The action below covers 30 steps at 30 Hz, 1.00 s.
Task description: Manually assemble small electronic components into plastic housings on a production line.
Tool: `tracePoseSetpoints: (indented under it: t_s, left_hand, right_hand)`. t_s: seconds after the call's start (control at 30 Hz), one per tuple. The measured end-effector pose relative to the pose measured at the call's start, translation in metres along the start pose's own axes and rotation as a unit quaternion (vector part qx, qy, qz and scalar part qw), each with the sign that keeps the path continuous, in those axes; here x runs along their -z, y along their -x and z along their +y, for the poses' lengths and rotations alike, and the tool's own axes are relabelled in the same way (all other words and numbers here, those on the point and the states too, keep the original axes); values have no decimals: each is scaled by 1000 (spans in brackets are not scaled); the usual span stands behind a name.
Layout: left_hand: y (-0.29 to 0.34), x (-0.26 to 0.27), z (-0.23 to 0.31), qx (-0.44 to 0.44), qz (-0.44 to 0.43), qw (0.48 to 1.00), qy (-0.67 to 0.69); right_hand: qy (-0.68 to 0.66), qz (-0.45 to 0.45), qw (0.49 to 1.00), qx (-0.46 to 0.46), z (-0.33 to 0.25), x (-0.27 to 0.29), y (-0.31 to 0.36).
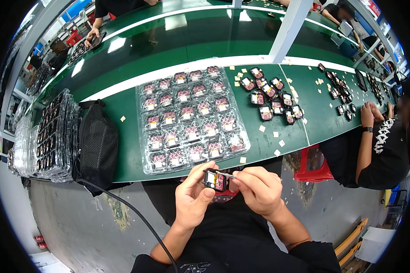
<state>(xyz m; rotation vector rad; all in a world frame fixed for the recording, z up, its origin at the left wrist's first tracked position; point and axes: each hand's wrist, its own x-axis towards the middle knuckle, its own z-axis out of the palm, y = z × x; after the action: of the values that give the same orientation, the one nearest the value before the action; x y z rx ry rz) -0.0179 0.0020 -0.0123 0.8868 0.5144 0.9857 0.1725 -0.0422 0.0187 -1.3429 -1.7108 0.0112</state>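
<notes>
My left hand [191,200] grips a small black-framed electronic module [210,179] by its sides, just off the table's near edge. A red circuit board, a white patch and a strip of yellow show on the module's upper face. Between the thumb and fingers of my right hand [261,189] is a pair of thin metal tweezers [227,174], their tip at the module's upper edge. Beyond my hands, a clear plastic tray [144,154] holds rows of similar modules. To its right, several loose modules [269,91] lie in a cluster.
Small pale-yellow squares [262,128] are scattered over the green table [278,77]. Stacked filled trays [54,136] and a black mesh bag [98,143] stand at left. A black cable [139,214] passes my left forearm. A co-worker [380,145] sits at right, near a red stool [312,166].
</notes>
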Motion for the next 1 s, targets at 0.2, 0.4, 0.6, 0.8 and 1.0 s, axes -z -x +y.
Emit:
tracePoseSetpoints:
  t_s: [0.2, 0.4, 0.6, 0.8, 1.0]
  left_hand:
    - [-1, 1, 1, -28, -4, 999, -37]
    - [0, 2, 3, -21, 10, 998, -50]
    - [-1, 1, 9, -36, 0, 996, -80]
    - [0, 0, 10, -34, -13, 995, -92]
    - [2, 4, 9, -37, -5, 993, -116]
  right_hand:
    - [-86, -25, 992, -93, -1, -2, 0]
    - [-45, -27, 996, -70, -2, -5, 2]
    - [-58, -24, 995, -81, -3, -4, 2]
    - [-26, -26, 998, -56, -4, -7, 5]
    - [-19, -39, 998, -37, -3, -8, 5]
